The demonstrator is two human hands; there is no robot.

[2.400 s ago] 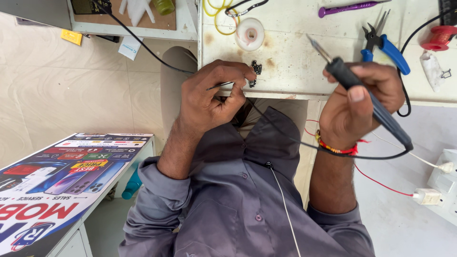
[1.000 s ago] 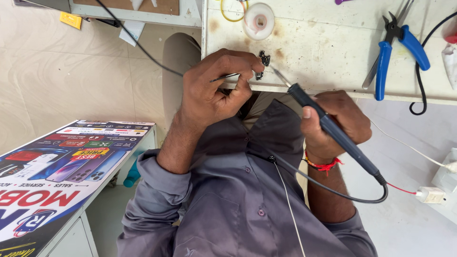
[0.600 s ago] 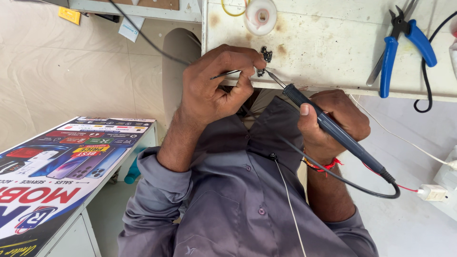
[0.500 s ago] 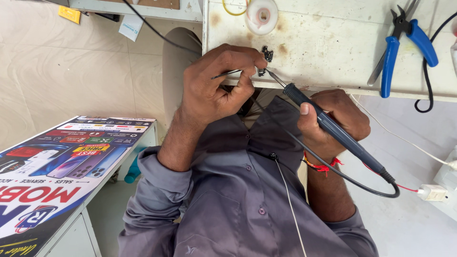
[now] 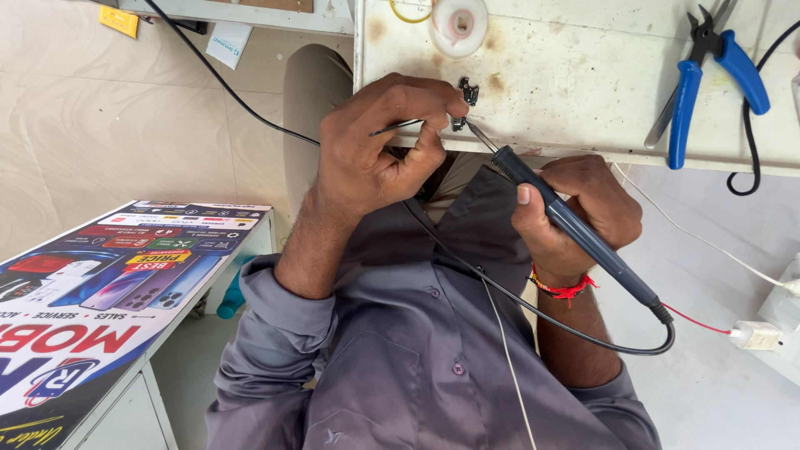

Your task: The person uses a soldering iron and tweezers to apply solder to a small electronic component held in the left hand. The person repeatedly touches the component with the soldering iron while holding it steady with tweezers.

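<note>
My left hand [image 5: 379, 146] pinches metal tweezers [image 5: 398, 127] whose tips reach a small dark component [image 5: 463, 104] at the near edge of a stained white workbench [image 5: 583, 75]. A dark soldering iron [image 5: 575, 229] lies in my right hand [image 5: 575, 208], gripped like a pen. Its metal tip touches the small component next to the tweezers. The iron's black cord [image 5: 533, 308] loops down across my grey shirt.
Blue-handled pliers [image 5: 708, 75] lie on the bench at right, beside a black cable [image 5: 750, 142]. A white round spool [image 5: 458, 25] sits at the back. A printed poster board [image 5: 100, 292] lies at lower left. White plugs and wires [image 5: 758, 333] are at right.
My right hand brought the soldering iron down from mid-air to the component at the bench edge. The iron's tip now rests there and both hands stay almost still.
</note>
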